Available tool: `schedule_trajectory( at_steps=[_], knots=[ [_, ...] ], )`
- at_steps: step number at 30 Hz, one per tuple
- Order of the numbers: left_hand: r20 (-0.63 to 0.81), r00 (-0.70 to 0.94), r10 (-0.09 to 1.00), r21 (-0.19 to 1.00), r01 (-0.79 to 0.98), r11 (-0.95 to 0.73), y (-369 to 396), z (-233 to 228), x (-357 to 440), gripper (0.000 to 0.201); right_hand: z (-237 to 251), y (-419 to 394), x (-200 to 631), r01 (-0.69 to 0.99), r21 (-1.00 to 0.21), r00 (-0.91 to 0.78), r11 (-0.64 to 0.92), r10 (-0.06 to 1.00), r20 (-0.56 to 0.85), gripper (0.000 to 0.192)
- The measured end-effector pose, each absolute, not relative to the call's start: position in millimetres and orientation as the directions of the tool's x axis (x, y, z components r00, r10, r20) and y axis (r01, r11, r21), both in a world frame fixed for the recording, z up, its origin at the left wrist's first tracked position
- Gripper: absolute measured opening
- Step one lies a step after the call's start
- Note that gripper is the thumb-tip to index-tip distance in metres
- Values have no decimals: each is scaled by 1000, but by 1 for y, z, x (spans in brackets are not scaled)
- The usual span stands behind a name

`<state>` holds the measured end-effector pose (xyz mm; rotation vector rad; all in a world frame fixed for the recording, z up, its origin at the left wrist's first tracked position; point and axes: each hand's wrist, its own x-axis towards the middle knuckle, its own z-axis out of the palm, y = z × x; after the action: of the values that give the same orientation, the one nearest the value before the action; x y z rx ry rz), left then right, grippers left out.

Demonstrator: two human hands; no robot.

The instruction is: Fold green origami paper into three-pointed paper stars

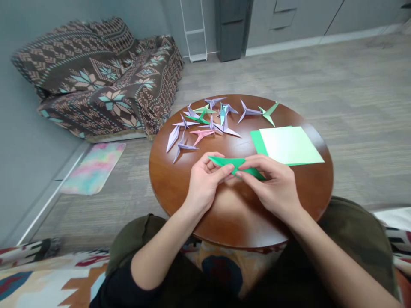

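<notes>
Two hands on one little bit of paper here: the left hand (204,179) pinches the folded green paper (237,162) toward its left end, thumb on the near face, and the right hand (274,182) has the other side between thumb and fingers. It's held up over the near half of the round worktop (183,201), just left of the pale sheet (289,143) lying on a green sheet (257,141).

Handling-wise, I'd guess it weighs next to nothing — thin and bendy as a single layer, a fair bit stiffer where the folds stack up. Shouldn't be slippery, but it probably dents and creases if you squeeze too hard. I'd take hold on the layered middle, flat pads either side of the crease — the pointy left tip looks easiest to crumple. Same goes for the pink folded piece (202,135) and the purple folded piece (173,137) beyond: light, pointy, easy to squash.
</notes>
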<state>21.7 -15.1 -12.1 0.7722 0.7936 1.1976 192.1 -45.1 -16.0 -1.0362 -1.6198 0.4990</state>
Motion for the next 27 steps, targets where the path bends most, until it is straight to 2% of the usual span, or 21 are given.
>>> schedule_trajectory(
  at_steps=[4, 7, 11, 15, 20, 27],
  knots=[
    [-83, 218, 972, 867, -466, 178, -14, -15, 21, 45, -14, -47, 193, 336, -796, -72, 503, 856, 511, 8],
    [-78, 253, 964, 871, -453, 189, -14, -17, 20, 39, -10, -50, 192, 318, -863, -18, 392, 913, 408, 7],
    [-79, 328, 941, 926, -327, 192, -15, -13, 17, 32, -5, -49, 192, 123, -957, 53, 264, 961, 272, 18],
    [-122, 466, 876, 951, -199, 238, -17, -7, 17, 30, -6, -42, 198, 43, -983, -53, 176, 983, 174, 14],
    [-150, 530, 834, 915, -245, 320, -21, -9, 19, 35, -7, -40, 202, 46, -979, -33, 197, 980, 196, 9],
    [-236, 513, 825, 865, -277, 420, -23, -11, 19, 38, -7, -41, 197, 27, -976, 8, 216, 976, 216, 3]
  ],
)
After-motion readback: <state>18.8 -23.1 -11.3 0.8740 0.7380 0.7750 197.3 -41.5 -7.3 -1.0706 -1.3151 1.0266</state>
